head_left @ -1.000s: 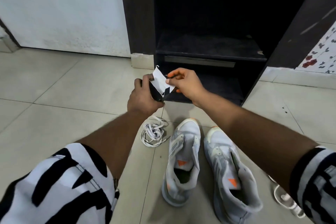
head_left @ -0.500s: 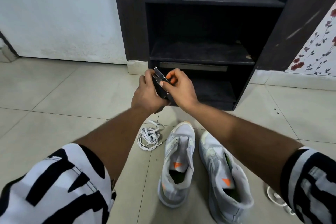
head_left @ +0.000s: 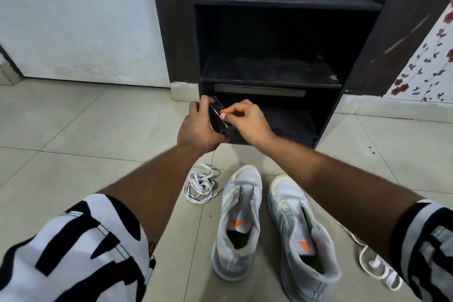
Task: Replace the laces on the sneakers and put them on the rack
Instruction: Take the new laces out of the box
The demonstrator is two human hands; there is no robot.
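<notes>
Left hand [head_left: 199, 127] gripping dark packet [head_left: 217, 116] (right hand [head_left: 246, 121] pinching it), unlaced sneakers [head_left: 239, 223] below

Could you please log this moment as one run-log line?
left hand holds dark packet | right hand pinches its edge | sneakers unlaced on floor | rack without shoes

view: one head-worn wide-angle camera, the only view, so no part of the scene is shared with a second view
position: above the tiled floor [head_left: 73, 144], behind both forearms
facing: forward and down, straight toward the dark rack [head_left: 282, 32] against the wall
nearness: sleeves fill the bottom corners, closest to the lens; the left hand [head_left: 199, 127] and right hand [head_left: 245, 120] sit mid-frame; the two sneakers [head_left: 239, 223] lie below them, the rack beyond
distortion: the lens bends floor lines and the rack's sides outward near the edges
cut off: the rack's top and the lace [head_left: 375, 267] at lower right
</notes>
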